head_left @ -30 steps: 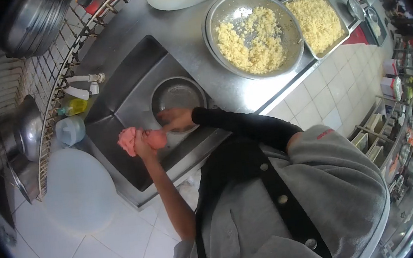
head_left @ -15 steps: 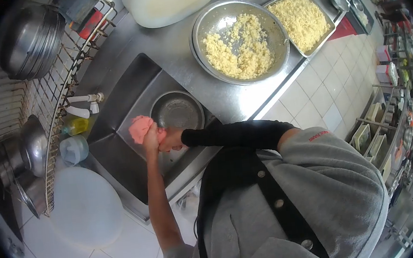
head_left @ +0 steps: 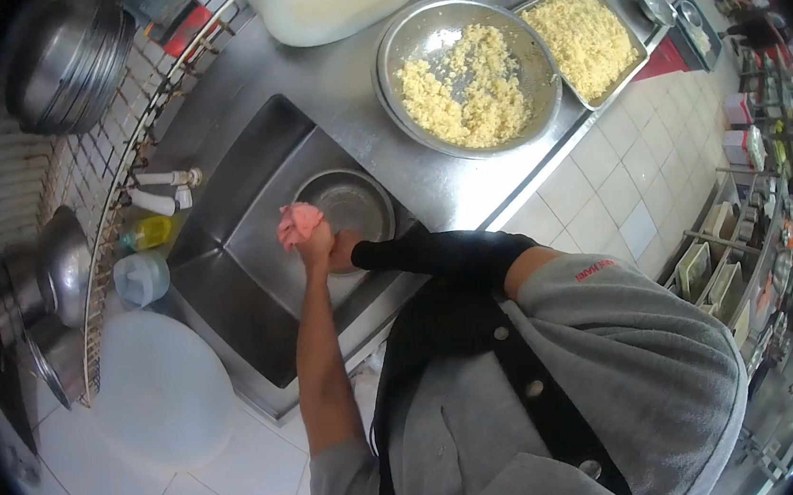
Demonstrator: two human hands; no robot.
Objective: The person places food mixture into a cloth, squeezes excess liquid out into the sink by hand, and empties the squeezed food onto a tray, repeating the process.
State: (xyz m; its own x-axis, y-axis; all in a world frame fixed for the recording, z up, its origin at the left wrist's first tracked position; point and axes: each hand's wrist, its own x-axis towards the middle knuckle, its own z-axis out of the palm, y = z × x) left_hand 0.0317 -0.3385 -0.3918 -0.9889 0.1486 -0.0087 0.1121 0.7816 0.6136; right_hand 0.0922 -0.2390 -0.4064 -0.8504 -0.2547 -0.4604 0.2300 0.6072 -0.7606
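A pink cloth [head_left: 299,224] is bunched up over the metal sink [head_left: 245,210]. My left hand [head_left: 318,245] is closed around it, with the crumpled end sticking out beyond the fingers. Pressed against the left is my right hand [head_left: 345,250], also closed on the cloth, its fingers partly hidden. Below and just past the hands, a round dark pan [head_left: 365,198] lies in the sink.
Right of the sink stand a steel bowl [head_left: 388,86] of crumbly yellow food and a tray [head_left: 642,50] of the same. Left are a tap [head_left: 158,202], a yellow bottle [head_left: 149,233], a plastic tub [head_left: 141,279] and a wire rack [head_left: 97,310] with pots.
Both hands have shifted a little right with the cloth. The cloth looks more tightly bunched, and the hands have turned against each other. The camera view has moved slightly.
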